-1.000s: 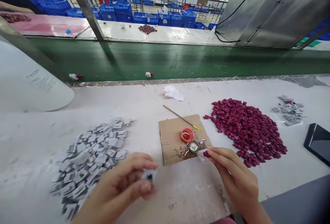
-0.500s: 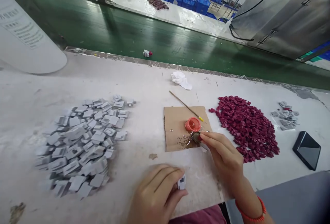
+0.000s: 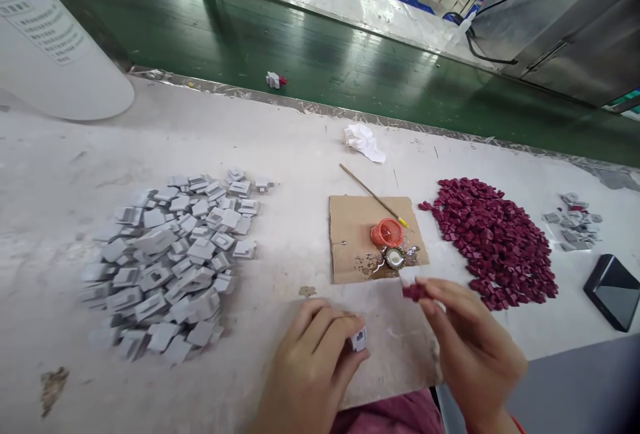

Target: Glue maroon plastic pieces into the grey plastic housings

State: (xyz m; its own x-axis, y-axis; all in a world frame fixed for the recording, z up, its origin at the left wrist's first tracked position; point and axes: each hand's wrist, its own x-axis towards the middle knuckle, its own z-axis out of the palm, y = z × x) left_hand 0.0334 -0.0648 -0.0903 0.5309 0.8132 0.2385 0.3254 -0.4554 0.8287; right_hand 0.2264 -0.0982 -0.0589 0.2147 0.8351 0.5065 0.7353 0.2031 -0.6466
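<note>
Near the table's front edge, my left hand (image 3: 320, 357) is closed round a small grey plastic part (image 3: 359, 339), whose notched end faces right. To its right, my right hand (image 3: 465, 334) pinches a small maroon plastic piece (image 3: 414, 292) between thumb and fingers, apart from the grey part. Just beyond both hands lies a cardboard square (image 3: 345, 267) with wet spots. On it stand a red cap-like cup (image 3: 387, 233) and a metal bottle cap (image 3: 395, 259) with something pale inside. A thin brown stick with a yellow tip (image 3: 373, 193) rests across the cardboard's far edge.
A heap of grey parts (image 3: 170, 261) lies left, a heap of maroon pieces (image 3: 495, 241) right. Farther right are a small grey pile (image 3: 573, 221) and a black phone-like object (image 3: 613, 293). Crumpled tissue (image 3: 364, 141) lies before the green conveyor belt (image 3: 325, 67), which carries one grey-and-maroon piece (image 3: 276, 80).
My right hand has moved back from the bottle cap toward me, and the maroon piece now shows in its fingers. The piece on the belt has shifted left; the camera view has tilted down.
</note>
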